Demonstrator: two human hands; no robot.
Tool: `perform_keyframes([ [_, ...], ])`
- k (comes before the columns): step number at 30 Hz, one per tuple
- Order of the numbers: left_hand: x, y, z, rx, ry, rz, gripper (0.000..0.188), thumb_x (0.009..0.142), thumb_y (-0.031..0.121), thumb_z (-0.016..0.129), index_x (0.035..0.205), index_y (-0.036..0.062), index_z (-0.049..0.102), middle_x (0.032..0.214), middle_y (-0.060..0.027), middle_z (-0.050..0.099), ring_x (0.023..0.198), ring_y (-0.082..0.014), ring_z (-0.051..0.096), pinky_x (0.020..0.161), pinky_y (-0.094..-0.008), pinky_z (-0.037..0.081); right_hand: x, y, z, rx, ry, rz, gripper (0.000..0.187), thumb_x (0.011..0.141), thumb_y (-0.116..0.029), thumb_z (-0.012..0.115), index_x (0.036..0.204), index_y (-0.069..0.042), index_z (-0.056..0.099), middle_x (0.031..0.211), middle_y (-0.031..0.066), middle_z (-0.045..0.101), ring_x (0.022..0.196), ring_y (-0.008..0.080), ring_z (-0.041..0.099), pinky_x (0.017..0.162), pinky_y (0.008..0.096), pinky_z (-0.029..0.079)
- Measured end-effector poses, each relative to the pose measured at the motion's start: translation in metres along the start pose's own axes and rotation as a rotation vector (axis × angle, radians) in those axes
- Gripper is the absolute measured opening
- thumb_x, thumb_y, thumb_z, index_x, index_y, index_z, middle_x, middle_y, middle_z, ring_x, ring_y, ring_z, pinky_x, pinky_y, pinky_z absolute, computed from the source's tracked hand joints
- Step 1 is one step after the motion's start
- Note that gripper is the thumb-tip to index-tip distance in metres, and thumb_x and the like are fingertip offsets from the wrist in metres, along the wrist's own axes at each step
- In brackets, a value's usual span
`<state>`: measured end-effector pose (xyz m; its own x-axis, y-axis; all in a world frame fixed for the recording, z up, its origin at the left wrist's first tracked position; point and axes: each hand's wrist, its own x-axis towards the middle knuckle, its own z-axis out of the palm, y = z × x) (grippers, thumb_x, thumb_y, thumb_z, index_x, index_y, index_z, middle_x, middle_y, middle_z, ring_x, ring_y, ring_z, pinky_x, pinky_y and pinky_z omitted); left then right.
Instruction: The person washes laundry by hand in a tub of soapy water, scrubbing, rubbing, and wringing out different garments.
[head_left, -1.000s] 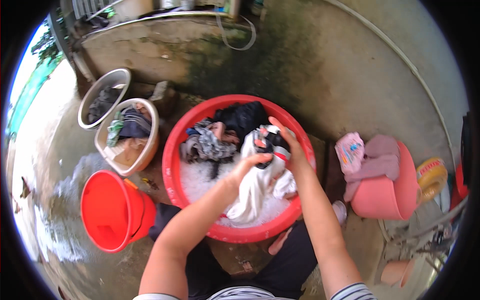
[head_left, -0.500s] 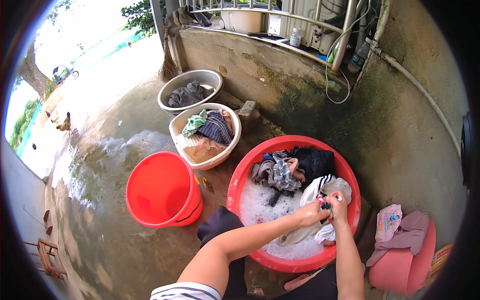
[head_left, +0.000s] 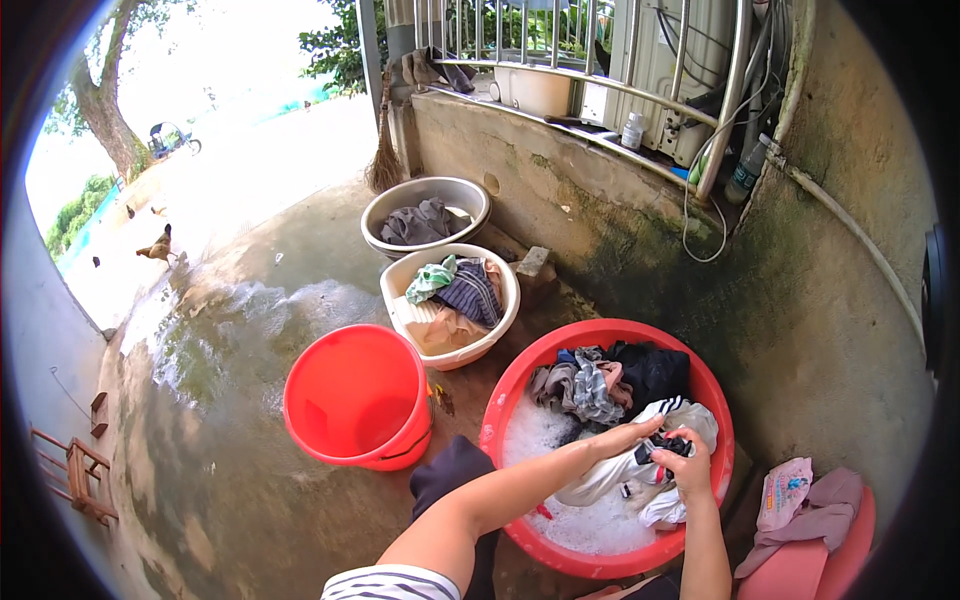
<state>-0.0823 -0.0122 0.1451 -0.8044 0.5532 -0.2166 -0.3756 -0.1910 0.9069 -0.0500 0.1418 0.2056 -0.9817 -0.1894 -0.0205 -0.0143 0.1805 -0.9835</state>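
A large red basin (head_left: 499,400) holds suds and wet clothes. Over its right side my left hand (head_left: 632,437) reaches with fingers stretched out flat, against a bunched dark cloth (head_left: 655,446). My right hand (head_left: 690,466) is closed around this dark cloth, its fingers curled. Beneath both hands a white garment (head_left: 600,486) with dark stripes at one end lies partly in the suds (head_left: 590,530). Farther back in the basin rest a grey patterned cloth (head_left: 597,394) and a black garment (head_left: 652,372).
Left of the basin stands a red bucket (head_left: 297,405). Behind it are a cream basin (head_left: 398,310) with clothes and a grey basin (head_left: 376,212) with dark cloth. Pink stools (head_left: 850,535) with a mauve cloth (head_left: 822,505) are at right. A wall (head_left: 560,190) runs behind.
The view has shifted, so things sit lower and farther right. My left hand's fingers have straightened from their grip on the cloth; my right hand still holds the bunched dark part.
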Motion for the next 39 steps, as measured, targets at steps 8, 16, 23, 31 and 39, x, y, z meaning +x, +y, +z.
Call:
perform_keyframes([
  [8,-0.021,-0.013,-0.008,0.055,-0.268,-0.663,0.095,0.063,0.081,0.005,0.120,0.0153,0.043,0.102,-0.0212,0.053,0.087,-0.0364,0.056,0.071,-0.0448,0.045,0.000,-0.023,-0.047,-0.231,0.191,-0.545,0.021,0.057,-0.003,0.059,0.075,-0.005,0.048,0.083,0.0064,0.050,0.079,0.0156,0.049,0.072,0.0267,0.039],
  [16,-0.006,0.000,-0.020,-0.586,0.203,-0.138,0.047,0.077,0.051,0.050,0.103,0.0122,0.053,0.088,-0.0051,0.059,0.075,-0.0185,0.057,0.066,-0.0346,0.048,-0.017,-0.029,0.010,-0.470,0.174,-0.711,0.024,0.058,-0.002,0.064,0.080,-0.005,0.055,0.096,0.0138,0.050,0.090,0.0261,0.050,0.081,0.0330,0.039],
  [23,0.013,0.029,0.023,0.439,0.996,0.697,0.031,0.062,0.006,0.059,0.090,0.0016,0.048,0.092,-0.0146,0.050,0.088,-0.0271,0.050,0.076,-0.0335,0.041,0.033,0.072,-0.014,0.844,0.184,0.164,0.029,0.079,-0.024,0.046,0.102,-0.010,0.053,0.092,0.0032,0.057,0.089,0.0184,0.055,0.074,0.0298,0.044],
  [31,-0.038,-0.002,0.079,1.028,0.489,1.181,0.032,0.054,0.011,0.060,0.084,0.0067,0.051,0.094,-0.0124,0.048,0.087,-0.0300,0.049,0.072,-0.0365,0.042,0.026,0.088,-0.004,0.460,-0.247,0.140,0.019,0.074,-0.018,0.054,0.087,-0.005,0.058,0.083,0.0053,0.058,0.077,0.0192,0.056,0.070,0.0297,0.045],
  [39,-0.050,-0.081,0.100,1.406,0.115,1.427,0.017,0.063,0.024,0.051,0.072,0.0098,0.055,0.077,-0.0051,0.046,0.077,-0.0226,0.045,0.065,-0.0338,0.039,0.011,0.106,0.024,-0.206,-0.335,0.232,0.006,0.060,-0.006,0.058,0.059,-0.001,0.057,0.058,0.0033,0.055,0.058,0.0095,0.050,0.055,0.0226,0.040],
])
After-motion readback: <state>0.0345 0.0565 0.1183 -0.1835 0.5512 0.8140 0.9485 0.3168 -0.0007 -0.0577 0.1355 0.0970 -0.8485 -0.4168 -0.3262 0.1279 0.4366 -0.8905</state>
